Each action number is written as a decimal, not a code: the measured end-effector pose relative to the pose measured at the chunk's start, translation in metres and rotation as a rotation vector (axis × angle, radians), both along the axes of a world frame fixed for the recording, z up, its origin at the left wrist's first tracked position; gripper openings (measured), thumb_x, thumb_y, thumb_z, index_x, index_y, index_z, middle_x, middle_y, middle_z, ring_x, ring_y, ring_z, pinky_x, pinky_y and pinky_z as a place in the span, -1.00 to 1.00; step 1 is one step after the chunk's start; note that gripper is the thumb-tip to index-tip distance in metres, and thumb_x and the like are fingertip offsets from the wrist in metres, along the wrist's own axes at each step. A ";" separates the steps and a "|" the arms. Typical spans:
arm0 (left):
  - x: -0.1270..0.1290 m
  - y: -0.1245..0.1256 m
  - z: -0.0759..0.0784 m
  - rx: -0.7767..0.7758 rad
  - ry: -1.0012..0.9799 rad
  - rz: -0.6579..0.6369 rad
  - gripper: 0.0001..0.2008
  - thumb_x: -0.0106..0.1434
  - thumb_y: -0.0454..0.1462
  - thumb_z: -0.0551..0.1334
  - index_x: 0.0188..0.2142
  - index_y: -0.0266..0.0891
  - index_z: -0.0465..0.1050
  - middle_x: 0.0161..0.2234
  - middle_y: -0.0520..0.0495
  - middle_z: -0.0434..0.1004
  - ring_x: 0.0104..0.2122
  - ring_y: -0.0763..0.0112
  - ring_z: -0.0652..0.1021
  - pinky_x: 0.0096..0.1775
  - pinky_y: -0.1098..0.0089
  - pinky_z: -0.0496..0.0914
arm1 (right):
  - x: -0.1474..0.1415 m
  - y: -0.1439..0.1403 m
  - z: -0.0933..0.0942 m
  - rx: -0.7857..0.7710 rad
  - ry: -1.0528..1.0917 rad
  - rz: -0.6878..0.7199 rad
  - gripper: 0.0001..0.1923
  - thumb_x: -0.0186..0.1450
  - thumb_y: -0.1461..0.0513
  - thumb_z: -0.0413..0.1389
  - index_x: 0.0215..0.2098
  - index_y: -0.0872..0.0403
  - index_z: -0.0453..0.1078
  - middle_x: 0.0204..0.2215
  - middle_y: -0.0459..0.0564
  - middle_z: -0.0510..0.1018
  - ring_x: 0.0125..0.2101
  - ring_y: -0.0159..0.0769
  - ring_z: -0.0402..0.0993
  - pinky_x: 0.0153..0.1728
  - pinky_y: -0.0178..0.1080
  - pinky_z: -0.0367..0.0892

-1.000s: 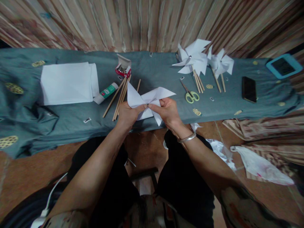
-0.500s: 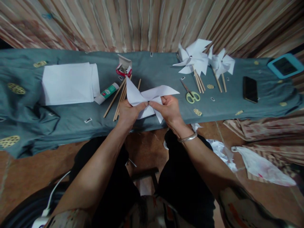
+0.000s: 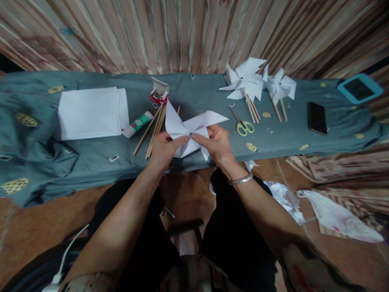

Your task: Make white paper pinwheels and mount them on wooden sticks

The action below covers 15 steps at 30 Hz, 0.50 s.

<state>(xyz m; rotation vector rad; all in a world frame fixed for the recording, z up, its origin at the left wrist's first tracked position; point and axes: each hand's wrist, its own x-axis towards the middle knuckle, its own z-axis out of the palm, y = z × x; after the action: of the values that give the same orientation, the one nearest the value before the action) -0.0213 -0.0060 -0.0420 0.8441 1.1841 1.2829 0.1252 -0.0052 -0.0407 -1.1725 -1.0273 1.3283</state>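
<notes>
Between my hands is a white paper pinwheel [image 3: 199,121], its blades curled in toward a small pin at the centre. My left hand [image 3: 164,148] grips its left side, thumb close to the pin. On the opposite side my right hand [image 3: 217,144] pinches the paper, with the thumb beside the pin and the fingers behind. Left of the pinwheel lie several wooden sticks [image 3: 155,132]. Beyond them stands an open red and white box [image 3: 159,96] of small metal pins. A glue stick [image 3: 138,124] rests beside the sticks.
Folded white paper [image 3: 89,113] lies at the left of the cloth-covered table [image 3: 194,93]. To the right are scissors [image 3: 244,126], finished-looking pinwheels [image 3: 246,79] on sticks, a phone [image 3: 317,117] and a blue-framed device [image 3: 360,87]. Paper scraps [image 3: 284,198] and a plastic bag [image 3: 340,217] are on the floor.
The view has tilted slightly, so the table sits a little lower. My thumbs have shifted slightly at the centre, and the pin there shows more clearly. Both hands still hold the pinwheel.
</notes>
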 end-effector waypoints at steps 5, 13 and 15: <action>0.001 0.000 0.001 -0.016 -0.017 -0.001 -0.64 -0.32 -0.22 0.53 -0.47 -0.30 0.59 -0.48 -0.03 0.63 -0.47 0.33 0.56 -0.35 0.35 0.45 | 0.000 -0.001 0.002 -0.025 0.028 0.009 -0.49 -0.14 0.06 0.44 -0.28 0.04 0.43 -0.37 -0.08 0.65 -0.38 -0.27 0.56 -0.26 -0.15 0.49; 0.002 -0.002 0.005 -0.055 -0.055 0.013 -0.64 -0.36 -0.25 0.53 -0.48 -0.30 0.58 -0.49 -0.02 0.62 -0.47 0.33 0.56 -0.33 0.34 0.45 | -0.001 -0.001 0.003 -0.020 0.010 0.008 -0.46 -0.18 0.03 0.45 -0.30 0.05 0.43 -0.39 -0.09 0.64 -0.39 -0.27 0.54 -0.29 -0.17 0.47; 0.002 -0.002 0.006 -0.064 -0.060 0.013 -0.64 -0.37 -0.25 0.53 -0.49 -0.30 0.58 -0.49 -0.02 0.62 -0.47 0.34 0.56 -0.34 0.34 0.45 | -0.001 -0.001 0.003 -0.020 0.006 0.010 -0.46 -0.18 0.01 0.45 -0.31 0.05 0.43 -0.40 -0.09 0.64 -0.40 -0.27 0.54 -0.30 -0.18 0.46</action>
<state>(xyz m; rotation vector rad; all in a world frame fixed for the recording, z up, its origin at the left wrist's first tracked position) -0.0191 -0.0080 -0.0363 0.7479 1.1786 1.2654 0.1239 -0.0062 -0.0378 -1.1790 -1.0190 1.3525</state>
